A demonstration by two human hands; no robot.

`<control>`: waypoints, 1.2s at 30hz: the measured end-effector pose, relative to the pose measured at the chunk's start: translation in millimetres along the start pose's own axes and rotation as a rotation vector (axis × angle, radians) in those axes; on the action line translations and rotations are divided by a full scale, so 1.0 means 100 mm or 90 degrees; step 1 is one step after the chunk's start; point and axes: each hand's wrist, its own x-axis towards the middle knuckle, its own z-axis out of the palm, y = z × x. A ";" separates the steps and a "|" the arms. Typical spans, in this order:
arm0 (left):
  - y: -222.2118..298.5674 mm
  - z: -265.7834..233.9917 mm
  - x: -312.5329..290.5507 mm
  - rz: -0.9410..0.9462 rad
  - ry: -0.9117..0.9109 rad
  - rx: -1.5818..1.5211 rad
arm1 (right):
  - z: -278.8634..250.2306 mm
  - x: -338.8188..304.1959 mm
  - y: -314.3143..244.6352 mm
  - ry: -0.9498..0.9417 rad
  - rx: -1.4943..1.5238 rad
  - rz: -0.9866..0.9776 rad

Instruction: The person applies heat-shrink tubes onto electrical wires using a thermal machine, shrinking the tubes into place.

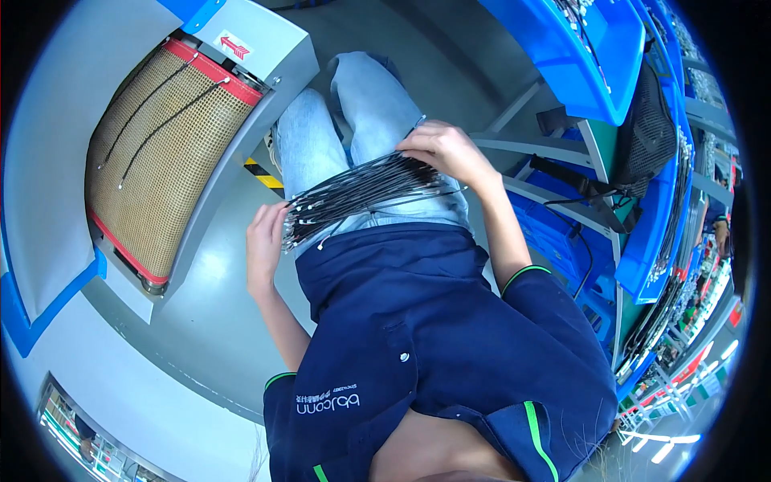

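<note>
Across the seated person's lap: two hands are handling a bundle of black cables

The bundle of black cables (361,191) is lying crosswise over the pale jeans (309,145), just beyond the hem of the navy shirt (450,321), its white tips showing mostly at the left end. The right hand (446,153) is grasping the far right end, its fingers curling over the top and hiding part of the cables. The left hand (267,241) is touching the left end with bent fingers; whether they are clenching it, I cannot tell.

On the left, a conveyor with a tan mesh belt (165,161) and red edges is standing near the left hand, its grey housing (213,189) rising between belt and legs. Two loose black cables (143,103) are lying on the mesh. Yellow-and-black tape (263,174) is showing beside the legs. On the right, a grey metal frame (538,145) is crowding the space beyond the right hand, with a blue bin (574,72) jutting above and a black mesh bag (649,120) hanging alongside.
</note>
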 end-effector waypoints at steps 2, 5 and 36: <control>0.14 0.03 0.02 0.022 -0.016 -0.018 | 0.05 0.06 -0.12 0.047 -0.002 -0.084; 0.32 0.16 0.08 0.105 -0.035 -0.057 | 0.22 0.19 -0.38 0.036 -0.010 -0.170; 0.48 -0.03 0.13 0.391 0.146 0.105 | 0.48 0.39 -0.83 0.071 0.134 -0.115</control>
